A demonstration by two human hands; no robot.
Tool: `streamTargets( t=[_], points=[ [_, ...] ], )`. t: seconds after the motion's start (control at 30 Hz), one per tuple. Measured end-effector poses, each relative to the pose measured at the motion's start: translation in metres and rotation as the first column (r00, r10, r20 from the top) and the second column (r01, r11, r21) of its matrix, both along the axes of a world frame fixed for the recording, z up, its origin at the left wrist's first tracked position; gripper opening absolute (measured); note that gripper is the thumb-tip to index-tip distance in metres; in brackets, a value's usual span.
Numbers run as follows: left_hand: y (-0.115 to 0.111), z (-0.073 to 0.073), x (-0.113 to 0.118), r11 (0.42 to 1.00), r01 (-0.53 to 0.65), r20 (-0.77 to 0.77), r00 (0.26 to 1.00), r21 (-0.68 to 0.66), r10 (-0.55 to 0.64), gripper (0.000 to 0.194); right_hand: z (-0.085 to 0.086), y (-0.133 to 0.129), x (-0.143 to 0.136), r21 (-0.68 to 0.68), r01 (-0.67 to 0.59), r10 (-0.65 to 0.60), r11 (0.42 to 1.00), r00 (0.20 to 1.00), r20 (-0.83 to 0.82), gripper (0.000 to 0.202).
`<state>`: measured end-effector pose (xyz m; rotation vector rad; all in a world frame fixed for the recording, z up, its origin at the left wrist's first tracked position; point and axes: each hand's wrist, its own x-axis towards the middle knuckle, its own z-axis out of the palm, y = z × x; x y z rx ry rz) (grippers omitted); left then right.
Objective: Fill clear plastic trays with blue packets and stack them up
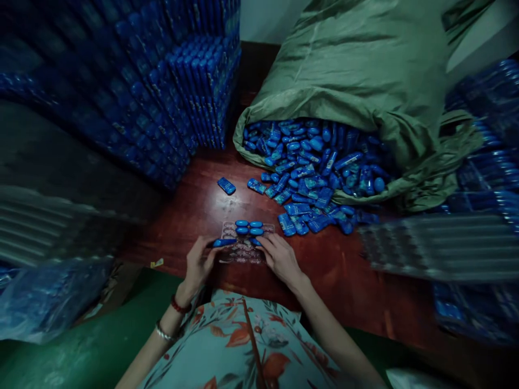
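A clear plastic tray (243, 254) with rows of moulded slots lies on the reddish-brown table in front of me. Several small blue packs (249, 227) stand on edge in its far slots. My left hand (199, 262) pinches one blue pack (224, 243) over the tray's left side. At the right side, my right hand (280, 256) grips another blue pack (255, 242), partly covered by my fingers. A loose pile of the same packs (310, 189) spills towards the tray from a green sack (344, 70). One single pack (226, 186) lies apart, beyond the tray.
Tall stacks of filled trays (198, 81) rise at the left and back. Empty-looking stacked trays stand at the left (60, 216) and the right (438, 243). A small yellow scrap (157, 263) rests near the table's front edge. More blue stacks (486, 135) are at the far right.
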<state>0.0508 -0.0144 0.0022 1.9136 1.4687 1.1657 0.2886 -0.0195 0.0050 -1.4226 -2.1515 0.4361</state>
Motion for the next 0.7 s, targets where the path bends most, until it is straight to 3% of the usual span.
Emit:
streamTargets(
  t=[0.1, 0.2, 0.37, 0.53, 0.6, 0.7],
  points=[
    [-0.001, -0.005, 0.015, 0.984, 0.175, -0.087, 0.981, 0.030, -0.172, 0.019, 0.013, 0.007, -0.005, -0.011, -0.061, 0.061, 0.998, 0.970, 0.236, 0.026],
    [0.010, -0.009, 0.023, 0.954, 0.300, -0.196, 0.937, 0.023, -0.289, 0.025, 0.021, 0.011, -0.011, -0.025, -0.065, 0.070, 0.998, 0.938, 0.340, 0.024],
    [0.025, 0.004, 0.026, 0.900, 0.434, -0.439, 0.800, -0.045, -0.408, 0.027, 0.009, 0.002, -0.010, 0.063, -0.003, -0.024, 0.998, 0.905, 0.426, 0.033],
    [0.032, 0.019, 0.030, 0.822, 0.563, -0.615, 0.620, -0.084, -0.487, 0.019, -0.006, -0.002, -0.001, 0.204, -0.115, 0.049, 0.972, 0.951, 0.304, 0.038],
    [0.035, 0.021, 0.030, 0.811, 0.575, -0.627, 0.595, -0.106, -0.503, 0.018, -0.005, 0.010, 0.002, 0.237, -0.050, 0.007, 0.970, 0.984, 0.180, 0.034],
    [0.038, 0.022, 0.028, 0.802, 0.583, -0.633, 0.575, -0.127, -0.518, 0.020, 0.002, 0.049, 0.005, 0.177, 0.158, -0.165, 0.971, 0.986, 0.027, 0.034]
  ],
)
